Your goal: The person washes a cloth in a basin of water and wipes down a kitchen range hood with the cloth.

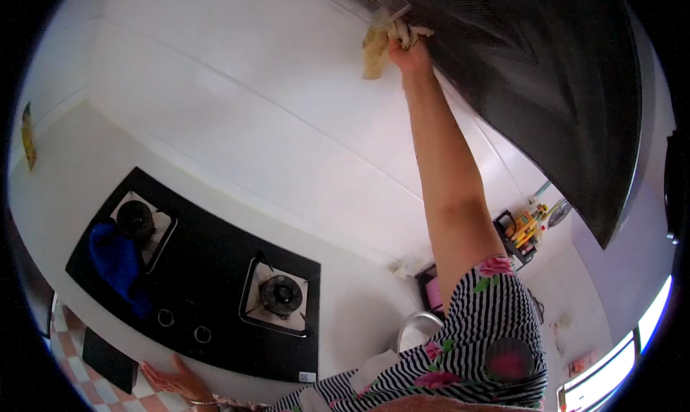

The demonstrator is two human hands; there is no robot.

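Up at the edge of the dark range hood (546,103), my right hand (411,55) is closed on a crumpled pale yellow cloth (374,53). The cloth hangs beside a clear plastic cup or tray (370,4) under the hood, and I cannot tell whether they touch. My left hand (176,378) is low at the counter's front edge, fingers stretched out, holding nothing. Nearest to it is the black two-burner gas cooktop (208,268). A blue cloth (115,257) lies over the cooktop's left side, partly against the left burner (136,219).
The right burner (281,294) has a metal grate. Behind my raised arm are a metal pot or bowl (417,329), partly hidden, and a black rack (519,243) of bottles and packets. White wall panels (287,146) rise behind the counter. A window (604,376) is at lower right.
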